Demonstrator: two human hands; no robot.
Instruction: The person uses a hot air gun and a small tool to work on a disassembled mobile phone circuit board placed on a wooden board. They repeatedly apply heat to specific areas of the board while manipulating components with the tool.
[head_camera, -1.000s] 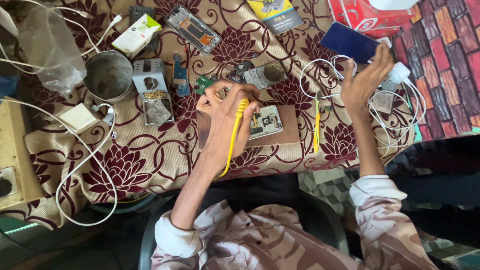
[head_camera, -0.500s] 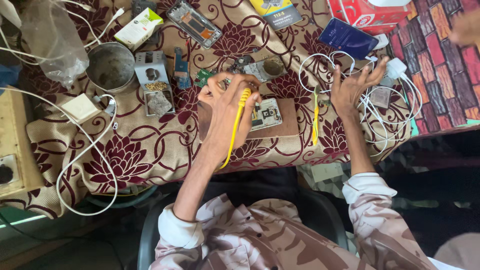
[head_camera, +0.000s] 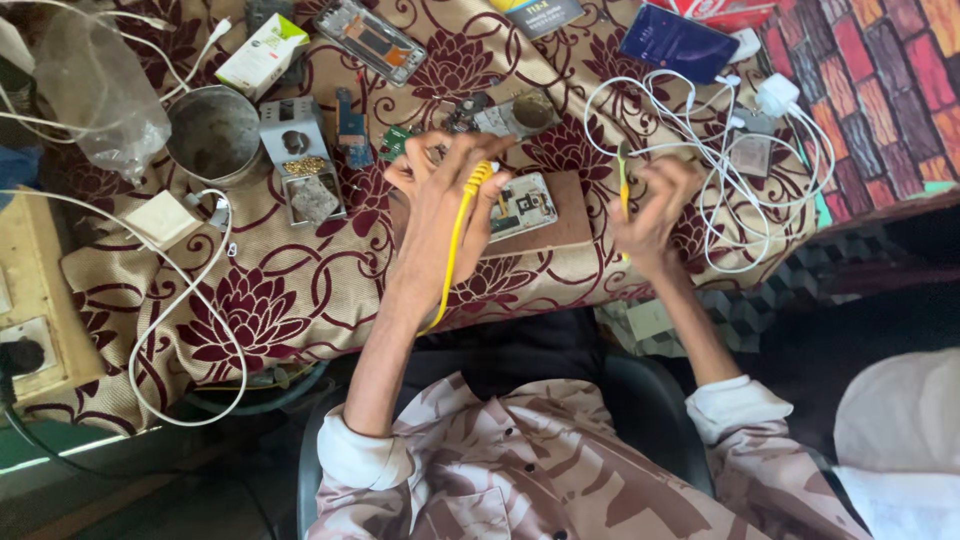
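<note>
Head view, looking down on a cloth-covered bench (head_camera: 300, 290) strewn with phone parts.

Work in hand — left hand (head_camera: 445, 195) is closed around a yellow-corded tool (head_camera: 462, 225), fingers wrapped tight on it, its tip hidden behind the fingers above a circuit board (head_camera: 525, 205). The board lies on a brown pad (head_camera: 560, 225) at the bench's near edge, just beside that hand. Right hand (head_camera: 650, 205) pinches a thin yellow-green tool (head_camera: 622, 180) upright, fingers curled narrow, held apart from the board and near the white cables (head_camera: 720, 160).

Progress, judged from the layout: the phone is already stripped, with a frame (head_camera: 370, 40) and small boards set aside at the far side; the board looks mid-work, and nothing suggests reassembly has begun.

Containers:
- Round metal tin (head_camera: 212, 135), open — inside dark and dull; contents cannot be told.
- Grey parts box (head_camera: 300, 160), open, two compartments visible; brownish bits in one, a grey lump in the other.
- Clear plastic bag (head_camera: 95, 85), crumpled, contents unclear.
- White-and-green carton (head_camera: 262, 55), closed, lying tilted.
- Red box (head_camera: 720, 10) at the far edge, partly cut off.

Also present: dark blue phone (head_camera: 678, 42), white charger plug (head_camera: 778, 97), wall socket (head_camera: 25, 350) at the left edge.
</note>
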